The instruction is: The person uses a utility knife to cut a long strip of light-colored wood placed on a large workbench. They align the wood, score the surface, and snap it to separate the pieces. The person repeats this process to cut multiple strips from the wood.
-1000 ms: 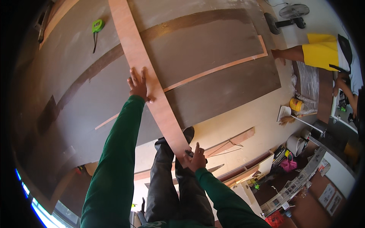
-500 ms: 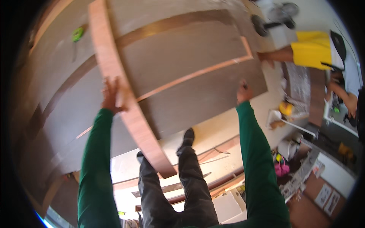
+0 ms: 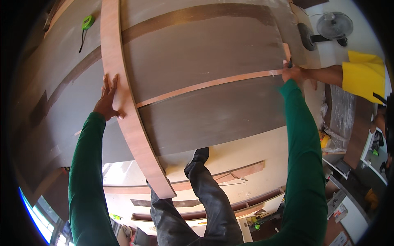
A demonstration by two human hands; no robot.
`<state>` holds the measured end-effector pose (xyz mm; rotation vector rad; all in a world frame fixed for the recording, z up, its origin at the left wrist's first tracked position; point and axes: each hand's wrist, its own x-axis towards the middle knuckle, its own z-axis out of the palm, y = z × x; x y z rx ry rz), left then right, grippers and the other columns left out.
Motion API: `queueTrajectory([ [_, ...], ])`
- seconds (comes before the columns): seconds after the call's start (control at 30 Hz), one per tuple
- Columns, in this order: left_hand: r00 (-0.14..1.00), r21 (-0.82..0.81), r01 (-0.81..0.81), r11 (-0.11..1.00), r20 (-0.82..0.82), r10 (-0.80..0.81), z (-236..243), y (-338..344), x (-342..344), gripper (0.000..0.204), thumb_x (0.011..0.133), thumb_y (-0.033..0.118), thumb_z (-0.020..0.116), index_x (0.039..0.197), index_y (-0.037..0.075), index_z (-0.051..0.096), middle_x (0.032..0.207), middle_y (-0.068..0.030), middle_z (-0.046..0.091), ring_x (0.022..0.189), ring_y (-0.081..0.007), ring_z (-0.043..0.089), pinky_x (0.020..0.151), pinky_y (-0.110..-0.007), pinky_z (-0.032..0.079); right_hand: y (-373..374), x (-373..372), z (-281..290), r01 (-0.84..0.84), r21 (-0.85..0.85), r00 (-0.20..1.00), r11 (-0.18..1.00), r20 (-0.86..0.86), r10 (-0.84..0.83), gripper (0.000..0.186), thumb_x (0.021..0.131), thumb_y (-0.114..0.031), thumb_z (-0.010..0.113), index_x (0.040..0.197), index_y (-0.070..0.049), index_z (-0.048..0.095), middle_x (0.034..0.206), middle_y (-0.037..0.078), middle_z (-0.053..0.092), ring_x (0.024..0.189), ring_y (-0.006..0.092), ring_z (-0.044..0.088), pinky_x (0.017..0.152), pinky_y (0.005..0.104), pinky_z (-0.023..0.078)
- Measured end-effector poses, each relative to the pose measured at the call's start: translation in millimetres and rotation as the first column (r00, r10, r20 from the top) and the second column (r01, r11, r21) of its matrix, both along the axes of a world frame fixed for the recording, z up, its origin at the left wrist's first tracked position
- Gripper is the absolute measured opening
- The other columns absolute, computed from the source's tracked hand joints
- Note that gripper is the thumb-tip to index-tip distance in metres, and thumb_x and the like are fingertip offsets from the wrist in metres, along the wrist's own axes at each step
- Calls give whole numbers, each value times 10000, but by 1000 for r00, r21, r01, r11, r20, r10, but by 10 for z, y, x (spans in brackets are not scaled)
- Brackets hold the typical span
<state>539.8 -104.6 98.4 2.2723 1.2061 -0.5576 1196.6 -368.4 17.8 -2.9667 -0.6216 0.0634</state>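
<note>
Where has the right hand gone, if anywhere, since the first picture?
Yes: against the brown sheet, the right hand went right and outward, from the wide plank to the right end of the thin strip.

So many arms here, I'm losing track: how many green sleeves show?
2: the left sleeve, ending at the left hand on the wide plank; the right sleeve, ending at the right hand by the narrow strip. I see no others.

Clear run over brown panel (image 3: 197,53) from wide plank (image 3: 125,96) to right grip (image 3: 292,73); thin flat strip (image 3: 209,85) crosses it. Plank bars way right of left grip (image 3: 106,102). Co-worker's leg (image 3: 324,74) obstructs just past right grip.
</note>
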Motion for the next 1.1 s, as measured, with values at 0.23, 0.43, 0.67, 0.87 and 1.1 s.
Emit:
queueTrajectory([
  [0.23, 993, -42, -89, 995, -79, 86, -141, -18, 79, 1613, 478, 80, 1003, 1626, 336, -100, 1672, -218, -193, 1523, -496, 76, 1224, -548, 303, -304, 704, -247, 44, -66, 999, 997, -10, -44, 646, 945, -563, 655, 1244, 8, 679, 924, 162, 724, 778, 261, 698, 698, 412, 548],
  [0.43, 991, -32, -60, 998, -123, 55, -76, -26, 122, 1599, 483, 115, 1004, 1629, 322, -92, 1676, -212, -184, 1523, -495, 99, 1234, -561, 286, -349, 957, -384, 168, -104, 975, 980, -130, -180, 602, 953, -546, 657, 1094, 36, 724, 781, 89, 695, 613, 198, 641, 565, 381, 488],
  [0.67, 995, -28, -53, 998, -89, 50, -147, -17, 95, 1611, 467, 175, 1015, 1624, 363, -89, 1679, -208, -181, 1523, -500, 104, 1219, -574, 306, -373, 828, -254, 52, -54, 998, 997, -19, -53, 603, 942, -530, 673, 1155, 31, 725, 990, 152, 758, 826, 253, 726, 741, 384, 546],
  [0.87, 988, -34, -104, 994, -119, 99, 25, -50, 53, 1618, 446, 91, 997, 1632, 347, -73, 1684, -183, -188, 1547, -442, 52, 1225, -550, 306, -221, 512, -269, -15, -234, 998, 972, 50, 27, 672, 921, -582, 663, 1174, 39, 716, 1121, 227, 738, 1042, 346, 721, 893, 415, 543],
  [1.1, 995, -41, -60, 997, -84, 56, -86, -18, 1, 1615, 460, 126, 1010, 1634, 308, -83, 1673, -223, -191, 1543, -456, 33, 1247, -526, 255, -305, 670, -303, 38, -134, 986, 990, -158, -60, 725, 937, -567, 636, 1337, 37, 619, 1299, 240, 667, 1171, 380, 662, 1011, 433, 495],
])
